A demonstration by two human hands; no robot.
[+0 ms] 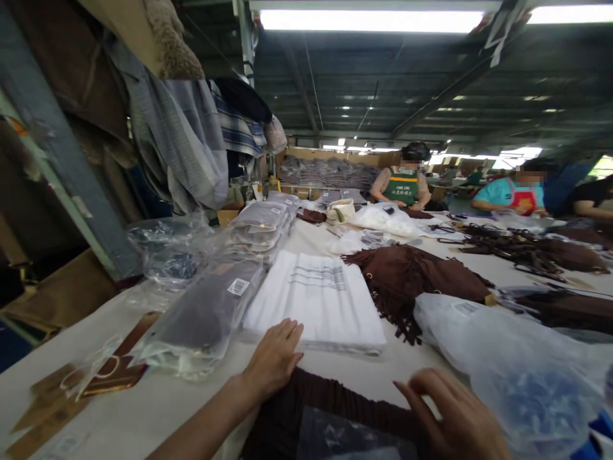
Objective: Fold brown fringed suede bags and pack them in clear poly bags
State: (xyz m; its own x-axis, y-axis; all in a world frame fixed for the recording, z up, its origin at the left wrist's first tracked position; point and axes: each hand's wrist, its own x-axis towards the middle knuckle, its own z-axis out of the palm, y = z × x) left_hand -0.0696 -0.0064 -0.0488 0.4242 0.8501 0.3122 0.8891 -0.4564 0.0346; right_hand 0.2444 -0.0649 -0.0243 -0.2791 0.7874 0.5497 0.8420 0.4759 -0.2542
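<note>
The left hand (274, 358) lies flat, fingers spread and open, its palm pressing the near edge of a dark brown pleated fabric garment (330, 409) against the pale tabletop (158, 409), holding nothing but pinning the cloth, apparently so it stays put. The right hand (454, 418) is curled loosely over the garment's right side; it is blurred, so whether its grip has closed on the fabric or on the clear plastic lying there cannot be told. The garment lies at the very near edge of the tabletop, directly between the two hands. Just beyond the left fingertips sits a flat stack of white printed plastic bags (318, 300), close enough to reach. To its left lie grey garments sealed in clear bags with barcode stickers (205, 319). A brown fringed garment (412, 278) lies to the right, beside a crumpled clear plastic bag (507, 358). Other people in aprons work at the far end.
</note>
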